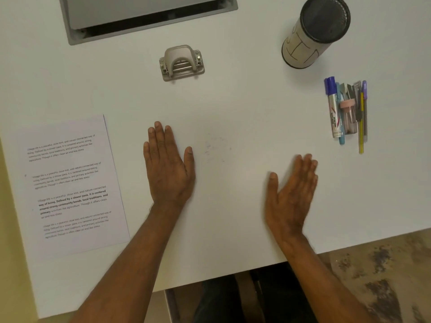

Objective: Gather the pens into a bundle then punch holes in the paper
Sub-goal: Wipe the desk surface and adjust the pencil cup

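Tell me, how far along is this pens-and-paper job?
Barely begun, it seems. Done: nothing clearly, though the pens already lie side by side in a loose cluster on the table. In hand: nothing; the left hand rests flat, the right hand is open and empty. Left: bundling the pens, then taking the paper to the hole punch, which sits apart, untouched.

Pens (346, 110) are lying side by side in a loose cluster at the desk's far right, blue marker on their left. The grey hole punch (181, 63) is sitting upright top-center. Printed paper (72, 183) is lying flat at the left edge.
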Demonstrator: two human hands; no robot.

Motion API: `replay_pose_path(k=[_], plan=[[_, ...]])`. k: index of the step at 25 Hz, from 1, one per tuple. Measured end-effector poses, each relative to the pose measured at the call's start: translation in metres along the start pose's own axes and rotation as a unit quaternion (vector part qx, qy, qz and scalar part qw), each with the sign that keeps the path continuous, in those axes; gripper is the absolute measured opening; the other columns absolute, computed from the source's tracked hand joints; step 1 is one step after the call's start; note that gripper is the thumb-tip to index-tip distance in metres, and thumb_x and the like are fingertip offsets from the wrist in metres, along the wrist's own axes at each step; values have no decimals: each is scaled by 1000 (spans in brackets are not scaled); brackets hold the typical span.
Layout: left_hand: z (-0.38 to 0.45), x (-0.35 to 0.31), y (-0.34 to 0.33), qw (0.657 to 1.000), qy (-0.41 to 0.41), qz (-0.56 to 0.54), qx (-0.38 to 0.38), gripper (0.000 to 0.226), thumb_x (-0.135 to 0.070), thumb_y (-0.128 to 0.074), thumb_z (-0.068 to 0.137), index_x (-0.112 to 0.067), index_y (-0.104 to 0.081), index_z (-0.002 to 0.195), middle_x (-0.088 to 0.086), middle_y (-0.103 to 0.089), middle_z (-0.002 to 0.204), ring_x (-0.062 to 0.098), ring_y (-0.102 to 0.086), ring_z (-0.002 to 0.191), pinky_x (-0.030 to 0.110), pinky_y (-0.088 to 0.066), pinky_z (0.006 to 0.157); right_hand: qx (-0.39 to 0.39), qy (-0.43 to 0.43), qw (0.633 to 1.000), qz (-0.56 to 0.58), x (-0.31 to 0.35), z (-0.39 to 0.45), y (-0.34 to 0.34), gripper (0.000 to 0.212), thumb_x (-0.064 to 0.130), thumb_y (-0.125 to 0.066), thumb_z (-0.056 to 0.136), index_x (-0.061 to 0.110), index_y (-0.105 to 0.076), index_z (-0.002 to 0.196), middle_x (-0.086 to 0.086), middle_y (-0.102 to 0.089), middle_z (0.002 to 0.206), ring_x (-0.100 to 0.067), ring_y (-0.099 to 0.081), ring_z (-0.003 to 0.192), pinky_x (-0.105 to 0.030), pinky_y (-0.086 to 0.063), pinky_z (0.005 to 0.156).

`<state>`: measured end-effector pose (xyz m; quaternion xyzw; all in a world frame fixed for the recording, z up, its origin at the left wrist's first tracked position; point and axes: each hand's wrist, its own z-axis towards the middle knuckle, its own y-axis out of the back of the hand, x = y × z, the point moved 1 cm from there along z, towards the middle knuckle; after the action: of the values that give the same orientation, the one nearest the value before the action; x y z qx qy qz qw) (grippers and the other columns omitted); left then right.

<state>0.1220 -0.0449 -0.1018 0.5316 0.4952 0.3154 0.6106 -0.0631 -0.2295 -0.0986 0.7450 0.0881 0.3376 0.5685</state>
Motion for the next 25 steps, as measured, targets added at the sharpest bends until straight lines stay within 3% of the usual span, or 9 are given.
replay_pose_path(k=[6,9,11,14,16,18,21,23,25], plan=[[4,-27,-6,1000,2,-12,4,68,-45,-24,110,-6,-11,165,12,-5,174,26,-2,162,44,-6,132,18,123,991,46,73,36,-27,65,43,-26,110,9,-16,164,-9,-13,173,-21,-4,161,-42,-8,132],[10,-53,-11,998,-2,-57,1,66,-43,-17,109,-7,-13,165,11,-9,174,23,-4,162,41,-5,132,27,181,974,136,104,49,-36,59,35,-24,109,8,-26,162,-7,-25,171,-17,-15,160,-39,-12,131],[17,-64,-9,987,-6,-160,3,63,-39,-15,109,-10,-17,165,7,-15,174,17,-10,161,41,-7,132,52,183,955,227,121,55,-40,56,32,-22,109,11,-31,161,-4,-31,168,-13,-22,158,-38,-16,131],[20,-61,4,923,0,-384,-4,56,-32,-20,111,-13,-22,164,0,-24,171,7,-19,158,42,-16,132,108,140,905,388,135,59,-37,51,24,-25,111,13,-28,161,-1,-32,168,-7,-27,155,-31,-21,129],[19,-39,14,927,12,-372,-43,55,-28,-25,110,-11,-27,162,2,-28,170,12,-22,158,44,-16,131,86,110,887,439,128,59,-30,50,21,-28,111,12,-30,160,-1,-33,167,-8,-29,154,-31,-22,129],[13,-6,18,963,29,-260,-65,56,-28,-29,109,-7,-31,160,7,-27,170,19,-21,159,44,-12,132,39,95,916,388,103,49,-22,52,23,-33,109,14,-29,160,1,-31,168,-9,-26,156,-36,-23,129],[-7,27,19,992,67,-100,-26,60,-34,-29,110,-6,-24,163,10,-15,173,24,-10,162,45,-8,132,36,103,978,176,62,12,-18,65,38,-40,108,15,-18,164,0,-15,173,-15,-9,161,-49,-19,129],[-23,28,13,999,38,-23,1,63,-38,-27,109,-6,-19,164,12,-11,174,27,-7,162,45,-8,132,58,156,986,23,54,-11,-23,85,57,-44,104,10,-9,165,-7,-5,174,-21,-1,162,-50,-11,131],[-30,26,7,1000,10,3,2,64,-38,-28,109,-6,-18,164,13,-11,173,27,-7,162,45,-10,132,68,204,976,-39,63,-14,-32,103,73,-45,97,8,-4,165,-11,-2,174,-24,2,162,-46,-6,131]])
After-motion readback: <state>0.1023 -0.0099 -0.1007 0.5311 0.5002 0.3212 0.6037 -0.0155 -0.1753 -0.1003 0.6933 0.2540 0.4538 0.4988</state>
